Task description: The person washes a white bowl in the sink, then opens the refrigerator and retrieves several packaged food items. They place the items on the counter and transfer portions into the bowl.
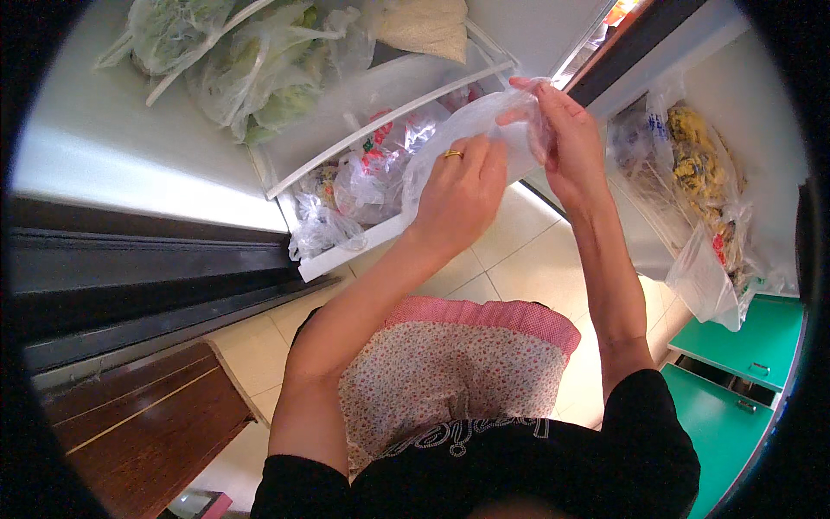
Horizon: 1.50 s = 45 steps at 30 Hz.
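A translucent white plastic bag (441,143) is spread between my two hands, above the front of a refrigerator drawer. My right hand (570,139) grips the bunched upper end of the bag between thumb and fingers. Lower on the bag lies my left hand (460,188), with a gold ring on one finger; its fingers curl onto the film, and their tips are partly hidden. Behind the hands, the pulled-out drawer (337,256) holds several knotted clear bags (369,172), some with red and green print. What the white bag contains, if anything, cannot be made out.
Bagged leafy vegetables (259,84) and a beige package (425,29) sit above the drawer. On the right, the open door's shelf carries bags with yellowish-dark contents (697,149). Green cabinet fronts (720,415) stand lower right, a dark wooden surface (142,415) lower left.
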Motion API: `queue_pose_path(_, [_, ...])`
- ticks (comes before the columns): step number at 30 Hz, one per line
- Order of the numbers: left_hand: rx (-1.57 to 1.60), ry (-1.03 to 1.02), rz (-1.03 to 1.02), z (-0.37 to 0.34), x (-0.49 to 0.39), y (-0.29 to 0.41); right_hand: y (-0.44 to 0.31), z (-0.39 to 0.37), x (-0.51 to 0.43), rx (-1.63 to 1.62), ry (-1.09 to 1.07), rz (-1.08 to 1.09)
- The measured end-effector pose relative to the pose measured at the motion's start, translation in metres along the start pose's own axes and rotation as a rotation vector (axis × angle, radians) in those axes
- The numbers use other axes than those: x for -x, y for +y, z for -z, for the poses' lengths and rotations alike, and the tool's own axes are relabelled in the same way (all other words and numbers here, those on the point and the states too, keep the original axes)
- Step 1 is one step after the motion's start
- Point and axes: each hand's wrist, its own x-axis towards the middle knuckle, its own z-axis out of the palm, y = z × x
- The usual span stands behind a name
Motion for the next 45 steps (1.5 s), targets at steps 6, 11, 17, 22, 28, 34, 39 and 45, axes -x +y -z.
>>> queue_pose_path(6, [-0.055, 0.020, 0.273, -0.010, 0.005, -0.010, 0.010, -0.002, 0.004, 0.021, 0.011, 0.045])
queue_pose_path(11, [-0.123, -0.196, 0.292, -0.012, 0.002, -0.017, 0.019, 0.000, 0.006, 0.061, -0.007, 0.128])
queue_pose_path(17, [0.032, 0.014, -0.125, -0.018, 0.009, -0.020, 0.039, 0.012, 0.003, 0.072, -0.004, 0.216])
queue_pose_path(22, [0.955, -0.208, 0.857, -0.029, 0.003, -0.031, 0.050, 0.029, 0.011, -0.277, -0.093, 0.106])
queue_pose_path(28, [0.235, -0.622, 0.361, -0.059, -0.029, -0.045, 0.049, 0.019, 0.015, -0.491, -0.206, 0.120])
queue_pose_path(34, [0.652, -0.514, 0.376, -0.049, -0.040, -0.055, 0.035, 0.027, 0.014, -0.502, -0.003, 0.122])
queue_pose_path(39, [0.745, -0.334, 0.457, -0.040, -0.014, -0.070, 0.039, 0.038, 0.012, -0.422, -0.051, 0.132])
queue_pose_path(45, [0.275, -0.746, 0.146, -0.031, -0.018, -0.095, 0.043, 0.024, 0.011, -0.135, 0.057, 0.117])
